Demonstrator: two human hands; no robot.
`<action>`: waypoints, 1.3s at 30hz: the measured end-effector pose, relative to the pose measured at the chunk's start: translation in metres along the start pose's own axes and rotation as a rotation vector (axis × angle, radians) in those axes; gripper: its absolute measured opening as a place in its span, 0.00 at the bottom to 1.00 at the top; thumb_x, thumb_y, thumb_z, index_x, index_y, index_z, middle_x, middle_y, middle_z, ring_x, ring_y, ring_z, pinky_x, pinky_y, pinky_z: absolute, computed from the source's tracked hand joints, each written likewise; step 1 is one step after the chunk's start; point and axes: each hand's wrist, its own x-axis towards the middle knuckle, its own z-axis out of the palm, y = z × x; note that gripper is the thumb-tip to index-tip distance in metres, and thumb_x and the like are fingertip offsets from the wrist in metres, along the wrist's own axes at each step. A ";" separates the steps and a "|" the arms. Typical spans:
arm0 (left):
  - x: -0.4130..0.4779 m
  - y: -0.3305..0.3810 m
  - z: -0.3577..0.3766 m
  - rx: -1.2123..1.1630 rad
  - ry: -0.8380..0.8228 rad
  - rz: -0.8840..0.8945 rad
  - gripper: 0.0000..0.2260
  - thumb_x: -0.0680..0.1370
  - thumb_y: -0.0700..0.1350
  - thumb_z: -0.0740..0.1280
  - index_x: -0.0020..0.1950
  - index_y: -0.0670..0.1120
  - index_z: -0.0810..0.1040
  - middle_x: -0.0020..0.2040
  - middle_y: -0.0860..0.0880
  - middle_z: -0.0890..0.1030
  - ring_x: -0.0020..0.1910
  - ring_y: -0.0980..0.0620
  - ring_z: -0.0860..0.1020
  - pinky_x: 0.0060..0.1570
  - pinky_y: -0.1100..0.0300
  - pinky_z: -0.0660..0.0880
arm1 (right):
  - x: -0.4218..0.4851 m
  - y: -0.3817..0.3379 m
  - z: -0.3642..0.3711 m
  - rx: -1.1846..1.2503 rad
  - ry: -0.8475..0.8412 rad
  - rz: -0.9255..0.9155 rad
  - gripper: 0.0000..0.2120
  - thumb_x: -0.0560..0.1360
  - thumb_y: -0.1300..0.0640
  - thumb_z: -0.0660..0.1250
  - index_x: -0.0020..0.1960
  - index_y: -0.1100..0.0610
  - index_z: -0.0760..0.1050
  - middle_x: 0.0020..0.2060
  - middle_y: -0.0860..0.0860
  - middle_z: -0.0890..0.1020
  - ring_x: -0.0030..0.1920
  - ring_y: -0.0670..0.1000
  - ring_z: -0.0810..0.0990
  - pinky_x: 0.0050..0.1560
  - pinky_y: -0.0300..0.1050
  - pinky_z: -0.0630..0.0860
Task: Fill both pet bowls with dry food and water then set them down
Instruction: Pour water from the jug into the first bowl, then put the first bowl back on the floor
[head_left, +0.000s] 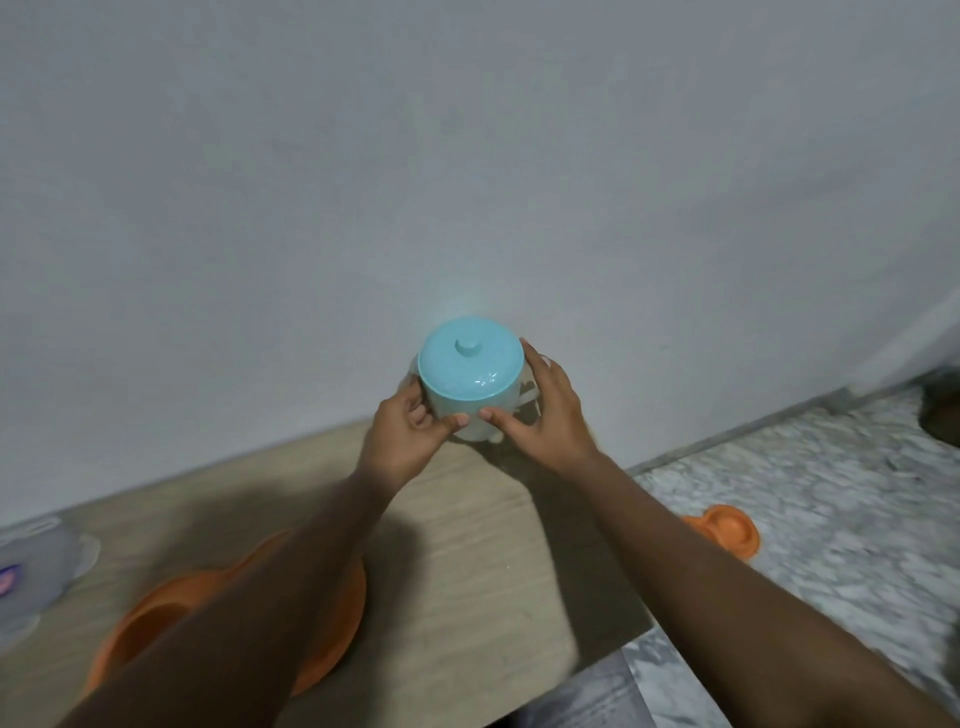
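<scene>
At the far edge of the wooden table, close against the pale wall, a whitish container with a blue lid sits between both bare hands. The left grip has its fingers curled round the container's left side, thumb on the front. The right grip grasps the other side, thumb pressed to the front and fingers wrapped toward the back. Whether the base rests on the table or is just lifted off it cannot be told, since the hands hide it. One orange pet bowl lies on the near part of the table, largely covered by the left forearm, so its inside is hidden. A second orange bowl is on the marble floor beside the table, well apart from the container. A blurred translucent tub stands at the table's left end. The step in hand looks like fetching a supply, probably the dry food, though the contents do not show. Next, the container likely needs bringing toward the near bowl. One grip should then steady the body while the other pinches the lid's knob and lifts it clear. Then comes a slow tilt over the bowl so nothing spills onto the table.
</scene>
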 end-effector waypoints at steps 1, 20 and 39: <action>0.001 -0.002 0.000 -0.001 -0.004 0.004 0.34 0.70 0.40 0.79 0.74 0.44 0.69 0.67 0.50 0.80 0.65 0.50 0.79 0.66 0.41 0.74 | 0.000 -0.001 0.000 -0.009 0.001 0.004 0.45 0.65 0.35 0.74 0.76 0.45 0.58 0.68 0.48 0.69 0.66 0.41 0.67 0.61 0.23 0.61; -0.170 -0.016 -0.136 0.371 0.207 -0.111 0.54 0.59 0.73 0.74 0.78 0.50 0.63 0.77 0.50 0.67 0.75 0.54 0.65 0.75 0.51 0.65 | -0.113 -0.129 0.046 -0.011 -0.035 -0.054 0.44 0.71 0.39 0.68 0.79 0.52 0.52 0.78 0.53 0.57 0.78 0.50 0.54 0.75 0.47 0.57; -0.285 -0.133 -0.226 0.477 0.353 -0.293 0.48 0.55 0.69 0.76 0.70 0.52 0.67 0.65 0.50 0.72 0.64 0.48 0.75 0.62 0.45 0.75 | -0.192 -0.153 0.166 -0.141 -0.503 0.184 0.28 0.81 0.47 0.54 0.77 0.60 0.57 0.70 0.63 0.68 0.69 0.64 0.68 0.70 0.56 0.66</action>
